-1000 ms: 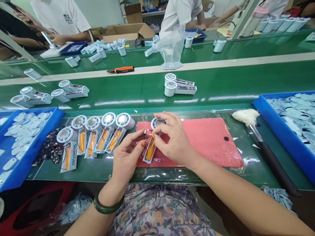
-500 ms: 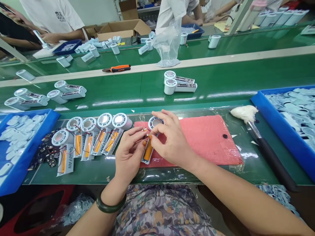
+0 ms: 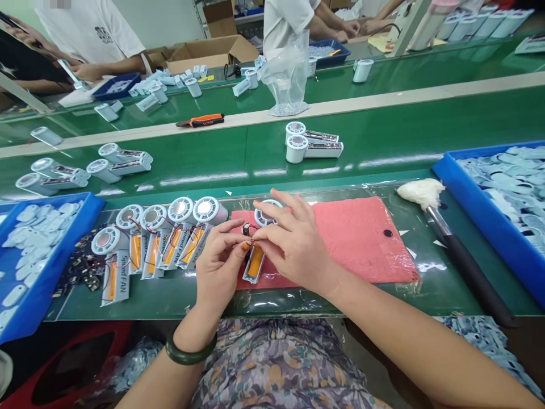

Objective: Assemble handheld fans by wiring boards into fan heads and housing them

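A handheld fan (image 3: 255, 264) with its handle uncovered lies on the red mat (image 3: 349, 241), its round head away from me and an orange battery in the handle. My left hand (image 3: 220, 258) pinches a small black circuit board (image 3: 246, 229) over the handle; part of it sticks up above the fingers. Thumb and index finger of my right hand (image 3: 293, 241) are pressed together on thin wires beside it, fingertips meeting the left ones. The other right fingers reach over the fan head. The exact grip points are hidden.
Several open fans (image 3: 183, 244) stand in a row at left, beside loose circuit boards (image 3: 87, 267). Blue bins (image 3: 445, 165) of pale covers flank both sides. A black-handled hammer (image 3: 472, 272) lies at right. Pliers (image 3: 201, 120) and more fans lie beyond, with co-workers opposite.
My right fingertips have moved slightly left against my left ones. The small black board now shows above my left fingers. Across the bench, a co-worker's hands have shifted right.
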### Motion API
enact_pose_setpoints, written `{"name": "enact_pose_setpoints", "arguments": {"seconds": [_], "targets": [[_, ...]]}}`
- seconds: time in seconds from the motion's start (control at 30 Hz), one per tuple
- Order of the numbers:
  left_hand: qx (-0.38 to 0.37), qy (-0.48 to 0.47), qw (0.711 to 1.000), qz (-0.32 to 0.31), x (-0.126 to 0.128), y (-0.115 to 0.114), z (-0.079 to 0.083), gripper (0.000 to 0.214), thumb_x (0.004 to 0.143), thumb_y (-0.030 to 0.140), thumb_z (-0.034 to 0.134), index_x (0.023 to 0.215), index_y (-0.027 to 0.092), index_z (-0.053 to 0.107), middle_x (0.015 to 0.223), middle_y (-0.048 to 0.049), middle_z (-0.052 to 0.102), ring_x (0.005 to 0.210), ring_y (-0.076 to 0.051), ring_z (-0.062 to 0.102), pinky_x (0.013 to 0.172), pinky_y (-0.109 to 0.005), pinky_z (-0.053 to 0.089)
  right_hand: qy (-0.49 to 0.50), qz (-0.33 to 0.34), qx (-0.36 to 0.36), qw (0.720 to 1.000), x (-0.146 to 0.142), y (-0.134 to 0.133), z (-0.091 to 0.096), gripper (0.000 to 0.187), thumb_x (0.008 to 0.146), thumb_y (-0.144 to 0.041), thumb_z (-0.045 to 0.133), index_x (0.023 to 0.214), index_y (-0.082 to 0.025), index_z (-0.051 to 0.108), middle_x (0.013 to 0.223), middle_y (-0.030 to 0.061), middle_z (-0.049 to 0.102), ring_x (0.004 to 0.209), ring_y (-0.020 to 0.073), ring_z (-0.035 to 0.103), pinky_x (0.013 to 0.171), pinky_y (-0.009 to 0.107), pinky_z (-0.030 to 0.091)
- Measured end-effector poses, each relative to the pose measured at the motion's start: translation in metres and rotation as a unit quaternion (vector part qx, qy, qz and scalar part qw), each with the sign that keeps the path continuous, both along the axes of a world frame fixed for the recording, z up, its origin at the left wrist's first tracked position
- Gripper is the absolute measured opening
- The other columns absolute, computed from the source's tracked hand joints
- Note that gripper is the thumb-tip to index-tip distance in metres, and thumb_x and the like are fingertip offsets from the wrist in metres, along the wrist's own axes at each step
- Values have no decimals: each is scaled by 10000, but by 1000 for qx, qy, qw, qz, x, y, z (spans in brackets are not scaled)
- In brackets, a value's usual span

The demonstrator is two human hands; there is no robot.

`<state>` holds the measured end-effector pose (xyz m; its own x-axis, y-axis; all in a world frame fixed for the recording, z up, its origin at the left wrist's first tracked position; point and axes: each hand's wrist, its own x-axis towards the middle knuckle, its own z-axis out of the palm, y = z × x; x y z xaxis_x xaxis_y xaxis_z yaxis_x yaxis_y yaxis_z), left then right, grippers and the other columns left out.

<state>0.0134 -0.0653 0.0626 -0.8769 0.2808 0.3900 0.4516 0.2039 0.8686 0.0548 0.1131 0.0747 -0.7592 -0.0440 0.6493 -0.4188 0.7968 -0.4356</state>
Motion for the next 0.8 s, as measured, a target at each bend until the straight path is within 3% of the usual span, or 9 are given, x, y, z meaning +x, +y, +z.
{"name": "enact_pose_setpoints", "arguments": {"seconds": [0.17,0.3,0.43,0.8], "targets": [[29,-36,999,13,1,2,-3,112,892,335,737,891,227,766,1146,-66,718,1149,-215,672,988,-351,572,33,2,9,999,-2,-2,-1,187,990,-213,562,855,-244,688,1247,-2,739,1348,276,542,1181,578,298],[93,-123,988,10,3,6,-5,336,822,353,806,1128,229,745,1141,-72,750,1045,-199,727,926,-325,622,34,-13,-10,999,-8,0,2,158,946,-186,566,836,-238,666,1278,9,725,1356,277,534,1160,545,337],[106,-154,982,28,4,8,-5,546,792,354,830,1305,245,678,1159,-73,757,1055,-205,735,948,-341,630,28,-40,-6,999,-14,1,3,129,906,-161,573,842,-235,658,1263,31,728,1309,283,568,1122,526,379],[75,-102,992,23,5,10,0,298,842,309,785,1130,237,773,1081,-52,760,955,-175,733,875,-299,638,62,-47,69,995,-14,-2,2,189,983,-132,527,884,-216,665,1089,16,773,1062,187,691,1136,447,322]]}}
